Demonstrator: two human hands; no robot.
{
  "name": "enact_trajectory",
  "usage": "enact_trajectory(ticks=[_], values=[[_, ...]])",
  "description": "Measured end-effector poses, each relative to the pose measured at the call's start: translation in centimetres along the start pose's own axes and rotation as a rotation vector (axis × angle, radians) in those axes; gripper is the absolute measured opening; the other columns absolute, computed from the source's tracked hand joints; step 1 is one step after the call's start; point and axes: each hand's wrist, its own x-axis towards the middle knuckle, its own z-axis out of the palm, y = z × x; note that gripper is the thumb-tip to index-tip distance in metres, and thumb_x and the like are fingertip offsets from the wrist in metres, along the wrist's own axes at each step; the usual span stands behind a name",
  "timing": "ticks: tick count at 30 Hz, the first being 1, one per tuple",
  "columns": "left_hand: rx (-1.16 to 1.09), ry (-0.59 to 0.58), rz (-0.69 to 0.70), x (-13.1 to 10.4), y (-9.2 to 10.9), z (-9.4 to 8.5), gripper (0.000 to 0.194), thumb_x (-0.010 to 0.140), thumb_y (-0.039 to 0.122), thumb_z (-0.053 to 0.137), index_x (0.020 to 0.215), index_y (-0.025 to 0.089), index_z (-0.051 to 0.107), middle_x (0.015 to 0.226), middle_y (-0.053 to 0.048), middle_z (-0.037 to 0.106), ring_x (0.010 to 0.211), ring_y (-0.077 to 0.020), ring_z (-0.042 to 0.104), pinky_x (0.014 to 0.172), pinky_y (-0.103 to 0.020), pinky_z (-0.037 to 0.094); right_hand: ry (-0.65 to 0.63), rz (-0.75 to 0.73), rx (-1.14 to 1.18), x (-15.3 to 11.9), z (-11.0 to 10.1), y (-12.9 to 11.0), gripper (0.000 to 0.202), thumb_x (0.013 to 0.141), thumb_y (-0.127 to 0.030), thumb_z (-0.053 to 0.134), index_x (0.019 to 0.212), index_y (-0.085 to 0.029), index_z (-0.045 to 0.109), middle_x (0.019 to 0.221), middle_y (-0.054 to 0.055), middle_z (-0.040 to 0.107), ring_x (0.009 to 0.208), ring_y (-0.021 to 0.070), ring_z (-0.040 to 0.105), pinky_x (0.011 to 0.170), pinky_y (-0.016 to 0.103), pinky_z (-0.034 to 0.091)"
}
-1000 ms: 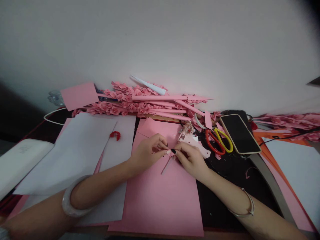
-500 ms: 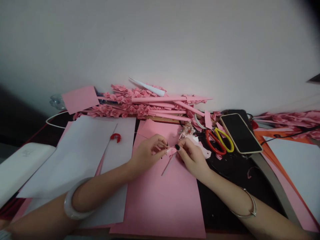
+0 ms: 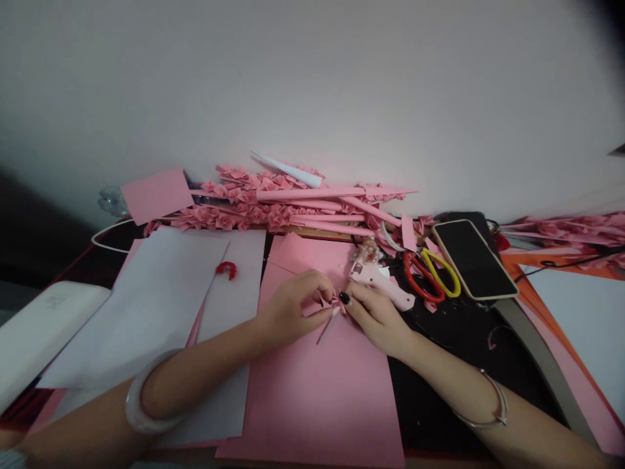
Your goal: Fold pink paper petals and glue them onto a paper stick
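Right over the pink sheets (image 3: 317, 404), the two hands meet, fingertip to fingertip, and all the fine work is there. The left hand (image 3: 293, 309) pinches a small pink paper piece (image 3: 338, 302) between thumb and curled fingers; the right hand (image 3: 375, 319) closes in from the other side, dark-nailed thumb laid against the same scrap, its other fingertips mostly tucked out of sight. Out below pokes a thin stick (image 3: 323, 333), slanting down toward the wearer; whether it is fixed to the paper or merely gripped with it, I can't tell.

So which step is this? It looks like shaping: the paper being gathered or folded around the top of that stick, though the creases are too small to read. Pink paper flowers (image 3: 219, 215) crowd the back of the table (image 3: 434, 404), well apart from the hands.

The next move seems to call for a firm hold near the stick on one side and a light fingertip on the other, coaxing the paper round without crushing it. Slip here and the folds could spring loose. What looks like a glue gun (image 3: 383, 284) lies just beyond the right hand, close by should the paper need fastening.
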Motion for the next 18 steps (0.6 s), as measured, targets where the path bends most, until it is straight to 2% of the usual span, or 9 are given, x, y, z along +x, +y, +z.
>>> enact_trajectory(ticks=[6, 10, 15, 18], values=[[0.062, -0.054, 0.044, 0.07, -0.03, -0.15, 0.011, 0.077, 0.011, 0.056, 0.075, 0.019, 0.048, 0.086, -0.004, 0.056, 0.083, -0.0151, 0.054, 0.077, -0.028, 0.044, -0.025, -0.043, -0.016, -0.05, -0.01, 0.0, 0.025, 0.09, -0.024, 0.041, 0.065, -0.019, 0.04, 0.054, -0.006, 0.035, 0.048, 0.0097, 0.033, 0.049, 0.023, 0.027], [0.067, -0.03, 0.025, 0.05, 0.07, -0.2, 0.008, 0.074, 0.012, 0.059, 0.074, 0.018, 0.053, 0.092, -0.005, 0.049, 0.089, -0.0158, 0.052, 0.082, -0.029, 0.043, -0.021, -0.045, -0.026, -0.01, 0.05, -0.03, 0.023, 0.089, -0.022, 0.042, 0.067, -0.019, 0.042, 0.056, -0.006, 0.037, 0.05, 0.0097, 0.034, 0.049, 0.022, 0.027], [-0.024, -0.108, -0.106, 0.09, -0.02, -0.08, 0.009, 0.074, 0.014, 0.06, 0.071, 0.017, 0.052, 0.077, -0.001, 0.053, 0.073, -0.0127, 0.053, 0.07, -0.025, 0.043, -0.03, -0.051, -0.039, 0.03, 0.13, -0.04, 0.02, 0.089, -0.019, 0.041, 0.069, -0.018, 0.042, 0.058, -0.004, 0.041, 0.052, 0.0103, 0.038, 0.052, 0.023, 0.03], [-0.054, -0.129, -0.185, 0.01, -0.16, 0.05, 0.01, 0.074, 0.014, 0.06, 0.071, 0.017, 0.051, 0.073, 0.001, 0.055, 0.071, -0.012, 0.052, 0.068, -0.024, 0.042, -0.045, -0.062, -0.06, -0.05, 0.13, 0.05, 0.018, 0.089, -0.017, 0.04, 0.072, -0.018, 0.043, 0.061, -0.004, 0.044, 0.055, 0.0111, 0.041, 0.055, 0.023, 0.032]])
